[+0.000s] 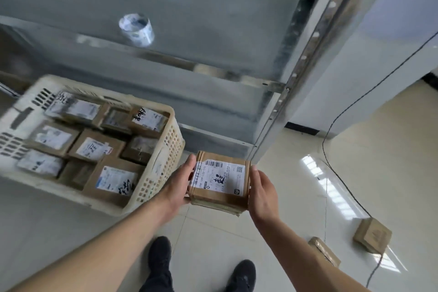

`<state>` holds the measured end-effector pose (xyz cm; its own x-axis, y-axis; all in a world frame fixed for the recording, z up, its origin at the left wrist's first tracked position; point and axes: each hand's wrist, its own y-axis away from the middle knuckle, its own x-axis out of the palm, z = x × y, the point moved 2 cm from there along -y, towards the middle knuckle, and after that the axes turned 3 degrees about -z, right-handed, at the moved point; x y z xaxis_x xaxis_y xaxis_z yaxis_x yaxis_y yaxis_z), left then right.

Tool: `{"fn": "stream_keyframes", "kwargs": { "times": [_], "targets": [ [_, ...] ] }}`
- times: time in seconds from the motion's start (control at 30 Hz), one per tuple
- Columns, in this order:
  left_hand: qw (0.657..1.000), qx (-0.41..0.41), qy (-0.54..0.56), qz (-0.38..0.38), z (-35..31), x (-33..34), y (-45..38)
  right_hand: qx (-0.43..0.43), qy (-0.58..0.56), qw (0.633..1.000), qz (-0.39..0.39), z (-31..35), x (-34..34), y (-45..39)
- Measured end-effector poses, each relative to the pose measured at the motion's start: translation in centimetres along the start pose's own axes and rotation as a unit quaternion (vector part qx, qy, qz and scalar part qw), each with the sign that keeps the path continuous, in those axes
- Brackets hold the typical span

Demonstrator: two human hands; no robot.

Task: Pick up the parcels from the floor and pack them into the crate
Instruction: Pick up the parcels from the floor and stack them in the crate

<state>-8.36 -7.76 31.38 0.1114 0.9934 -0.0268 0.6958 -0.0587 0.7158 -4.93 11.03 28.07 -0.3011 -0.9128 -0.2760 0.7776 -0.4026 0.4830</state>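
Observation:
I hold a brown cardboard parcel (pixel 219 184) with a white shipping label between both hands, above the floor and just right of the crate. My left hand (pixel 179 184) grips its left side. My right hand (pixel 263 191) presses its right side. The cream plastic crate (pixel 163 161) stands at the left, filled with several labelled brown parcels. Two more brown parcels lie on the floor at the lower right, one small box (pixel 372 234) and a flatter one (pixel 324 251) partly hidden behind my right forearm.
A metal shelving unit (pixel 296 61) stands behind the crate, with a roll of tape (pixel 137 29) on a shelf. A black cable (pixel 341 182) runs across the glossy tiled floor at the right. My two black shoes (pixel 161 253) are below.

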Motion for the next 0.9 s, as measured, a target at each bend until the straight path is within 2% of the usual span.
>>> {"fn": "stream_keyframes", "kwargs": {
  "times": [0.5, 0.63, 0.73, 0.9],
  "targets": [
    [0.998, 0.007, 0.059, -0.015, -3.3, -23.1, 1.2, -0.046, 0.052, 0.997, 0.042, 9.7, 20.6, 6.2],
    [0.999, 0.013, 0.034, -0.014, -4.3, -26.9, -0.1, -0.05, 0.074, 0.994, 0.065, 11.0, 24.5, 6.1],
    [0.999, -0.007, 0.014, -0.028, -5.4, -28.7, -1.6, -0.014, 0.072, 0.994, 0.087, 11.0, 26.6, 5.2],
    [0.997, -0.049, 0.025, -0.062, -7.6, -30.7, -5.3, -0.009, 0.157, 0.977, 0.143, 11.6, 29.8, 1.8]
  ]
}}
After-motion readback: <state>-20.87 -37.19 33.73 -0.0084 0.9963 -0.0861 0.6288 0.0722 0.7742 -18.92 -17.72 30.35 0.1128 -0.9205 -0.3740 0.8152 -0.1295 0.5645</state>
